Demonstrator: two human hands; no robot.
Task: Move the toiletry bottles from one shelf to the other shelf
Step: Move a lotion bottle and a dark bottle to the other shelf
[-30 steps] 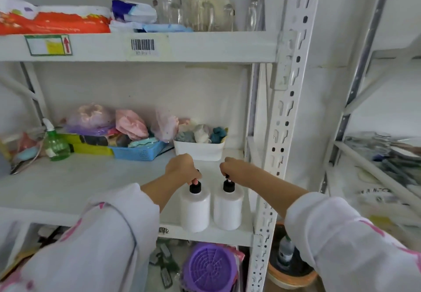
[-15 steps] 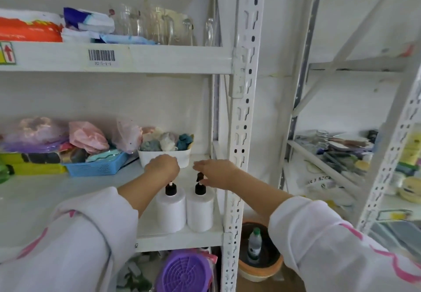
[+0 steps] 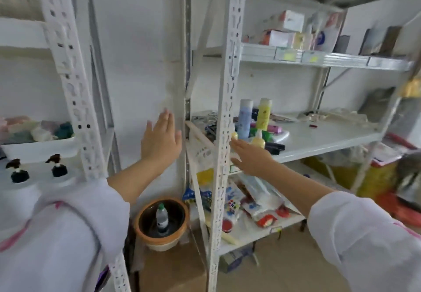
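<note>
Two white pump bottles with black tops [image 3: 18, 175] [image 3: 59, 169] stand on the left shelf [image 3: 109, 136], at the far left of view. My left hand [image 3: 161, 141] hangs empty in the gap between the two racks, fingers spread. My right hand [image 3: 250, 157] is open and empty at the front edge of the right shelf [image 3: 319, 141], just past its post. On that shelf stand a blue bottle [image 3: 245, 118], a tall yellow bottle [image 3: 263, 114] and a small yellow bottle [image 3: 258, 140], right beyond my right hand's fingers.
A perforated white post [image 3: 227, 114] rises between my hands. A brown bowl holding a small bottle [image 3: 162, 221] sits on the floor between the racks. Packets and toys [image 3: 250, 207] fill the lower right shelf. Boxes [image 3: 293, 29] line the upper right shelf.
Both hands have let go of the white pump bottles and swung right toward the right rack. The view has turned right with them.
</note>
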